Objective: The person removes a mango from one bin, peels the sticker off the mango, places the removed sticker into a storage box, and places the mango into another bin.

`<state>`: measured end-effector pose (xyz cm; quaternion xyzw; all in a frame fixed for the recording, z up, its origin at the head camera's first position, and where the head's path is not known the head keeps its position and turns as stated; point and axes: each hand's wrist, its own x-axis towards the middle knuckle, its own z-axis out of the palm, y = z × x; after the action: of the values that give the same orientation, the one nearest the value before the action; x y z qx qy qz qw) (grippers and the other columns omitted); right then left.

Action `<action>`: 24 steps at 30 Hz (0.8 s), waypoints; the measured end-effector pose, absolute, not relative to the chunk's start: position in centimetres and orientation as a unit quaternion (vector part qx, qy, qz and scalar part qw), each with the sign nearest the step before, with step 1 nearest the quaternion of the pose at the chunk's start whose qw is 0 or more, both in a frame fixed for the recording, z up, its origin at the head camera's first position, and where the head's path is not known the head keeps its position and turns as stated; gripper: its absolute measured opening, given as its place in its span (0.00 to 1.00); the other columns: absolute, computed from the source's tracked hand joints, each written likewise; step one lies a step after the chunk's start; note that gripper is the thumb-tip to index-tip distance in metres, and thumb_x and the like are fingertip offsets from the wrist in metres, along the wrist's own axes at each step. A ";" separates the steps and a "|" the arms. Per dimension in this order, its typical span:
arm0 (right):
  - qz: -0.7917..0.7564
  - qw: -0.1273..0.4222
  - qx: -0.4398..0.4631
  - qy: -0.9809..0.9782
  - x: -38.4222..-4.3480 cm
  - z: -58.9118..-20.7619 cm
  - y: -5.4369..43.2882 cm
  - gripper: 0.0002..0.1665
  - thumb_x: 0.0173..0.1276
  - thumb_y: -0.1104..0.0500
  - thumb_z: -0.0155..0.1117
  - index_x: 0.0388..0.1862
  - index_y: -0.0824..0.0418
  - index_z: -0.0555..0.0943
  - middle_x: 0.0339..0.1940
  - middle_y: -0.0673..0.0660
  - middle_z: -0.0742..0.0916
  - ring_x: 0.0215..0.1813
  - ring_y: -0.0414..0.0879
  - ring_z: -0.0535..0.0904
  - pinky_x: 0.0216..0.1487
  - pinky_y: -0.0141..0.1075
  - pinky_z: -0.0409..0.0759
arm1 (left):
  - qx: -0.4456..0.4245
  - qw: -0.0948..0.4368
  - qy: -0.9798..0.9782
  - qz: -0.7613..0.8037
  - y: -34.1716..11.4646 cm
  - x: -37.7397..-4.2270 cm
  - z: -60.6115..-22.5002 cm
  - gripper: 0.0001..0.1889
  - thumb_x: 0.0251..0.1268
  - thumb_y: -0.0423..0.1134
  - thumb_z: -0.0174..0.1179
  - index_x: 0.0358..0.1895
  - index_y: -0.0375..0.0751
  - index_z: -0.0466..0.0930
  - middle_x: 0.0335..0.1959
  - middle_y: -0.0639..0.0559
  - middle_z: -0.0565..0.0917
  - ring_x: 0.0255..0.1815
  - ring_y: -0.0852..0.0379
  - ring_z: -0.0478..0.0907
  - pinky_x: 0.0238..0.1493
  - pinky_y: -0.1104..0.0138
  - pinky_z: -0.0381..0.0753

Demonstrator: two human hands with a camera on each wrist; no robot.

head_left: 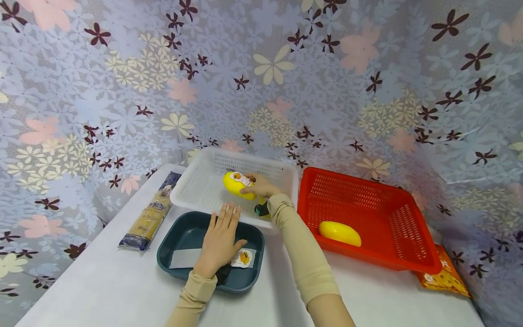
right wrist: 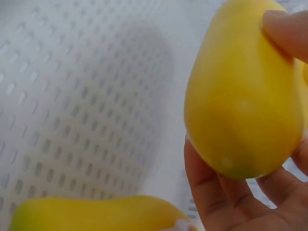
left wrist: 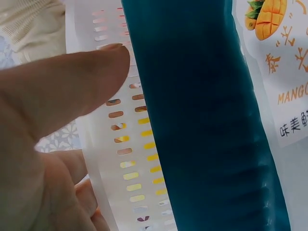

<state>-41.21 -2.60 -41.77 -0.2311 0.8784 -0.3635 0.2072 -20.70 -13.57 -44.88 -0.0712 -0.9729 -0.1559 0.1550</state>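
Observation:
My right hand (head_left: 261, 185) reaches into the white perforated basket (head_left: 265, 162). It grips a smooth yellow mango (right wrist: 245, 106), thumb on one side and fingers curled under the other. Low in the right wrist view lies a second yellow mango (right wrist: 91, 216) in the basket. A printed label strip (head_left: 241, 178) shows against the yellow fruit in the head view. Fingers straight, my left hand (head_left: 222, 243) spreads over the teal tray (head_left: 169, 234), fingertips by the white basket's near side. Beneath that hand, a white label strip with a mango picture (head_left: 244, 258) lies in the tray.
To the right stands a red perforated basket (head_left: 363, 209) with a yellow mango (head_left: 340, 233) inside. A pasta packet (head_left: 153, 211) lies left of the tray. An orange snack bag (head_left: 447, 274) sticks out beside the red basket. Flowered fabric (head_left: 229, 91) rises behind the white table (head_left: 102, 281).

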 end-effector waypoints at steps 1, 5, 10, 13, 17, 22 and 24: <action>-0.372 0.205 -0.230 0.875 -41.1 -41.5 -2.5 0.41 0.65 0.53 0.65 0.73 0.60 0.61 0.71 0.64 0.70 0.65 0.56 0.71 0.65 0.47 0.73 | -0.070 0.155 -0.973 -0.157 -13.6 -20.8 -44.8 0.46 0.56 0.50 0.69 0.74 0.34 0.57 0.76 0.37 0.58 0.78 0.40 0.52 0.76 0.44 0.52; -0.402 0.202 -0.220 0.866 -40.3 -40.3 -1.6 0.41 0.66 0.54 0.65 0.74 0.59 0.61 0.72 0.64 0.68 0.69 0.57 0.68 0.67 0.49 0.71 | -0.072 0.147 -0.972 -0.171 -13.6 -20.9 -44.7 0.45 0.57 0.49 0.69 0.74 0.34 0.57 0.76 0.37 0.58 0.78 0.39 0.52 0.76 0.43 0.50; -0.443 0.193 -0.216 0.848 -39.3 -39.3 -0.2 0.42 0.65 0.54 0.65 0.75 0.57 0.60 0.72 0.64 0.68 0.70 0.58 0.66 0.67 0.49 0.72 | -0.068 0.151 -0.970 -0.177 -13.6 -20.8 -44.5 0.43 0.57 0.48 0.68 0.73 0.33 0.59 0.75 0.36 0.59 0.77 0.38 0.53 0.75 0.42 0.51; -0.457 0.179 -0.219 0.843 -38.7 -38.9 0.8 0.42 0.64 0.53 0.66 0.74 0.55 0.61 0.71 0.62 0.70 0.67 0.57 0.69 0.64 0.47 0.75 | -0.069 0.156 -0.969 -0.182 -13.6 -20.8 -44.4 0.43 0.58 0.48 0.68 0.72 0.33 0.60 0.75 0.36 0.60 0.77 0.37 0.52 0.75 0.42 0.51; -0.479 0.162 -0.228 0.832 -37.8 -38.5 2.3 0.41 0.65 0.54 0.67 0.74 0.54 0.61 0.70 0.59 0.71 0.65 0.55 0.70 0.61 0.45 0.76 | -0.070 0.144 -0.968 -0.194 -13.5 -20.7 -44.4 0.42 0.59 0.47 0.67 0.73 0.33 0.59 0.75 0.36 0.58 0.78 0.38 0.50 0.75 0.41 0.50; -0.495 0.137 -0.242 0.823 -36.1 -38.1 4.4 0.40 0.65 0.56 0.66 0.74 0.53 0.61 0.70 0.58 0.71 0.63 0.55 0.71 0.61 0.46 0.76 | -0.067 0.140 -0.966 -0.207 -13.4 -20.6 -44.4 0.41 0.60 0.47 0.66 0.73 0.34 0.59 0.76 0.36 0.58 0.78 0.37 0.50 0.76 0.41 0.48; -0.495 0.130 -0.239 0.826 -35.3 -38.1 5.4 0.40 0.65 0.56 0.67 0.74 0.53 0.61 0.70 0.57 0.71 0.62 0.55 0.72 0.61 0.46 0.75 | -0.069 0.142 -0.965 -0.209 -13.4 -20.5 -44.3 0.41 0.60 0.47 0.66 0.73 0.33 0.59 0.75 0.35 0.58 0.78 0.37 0.50 0.75 0.41 0.48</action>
<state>-35.30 5.37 -38.09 -0.2387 0.8255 -0.4946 0.1300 -20.52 -13.36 -44.31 -0.0688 -0.9653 -0.2085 0.1415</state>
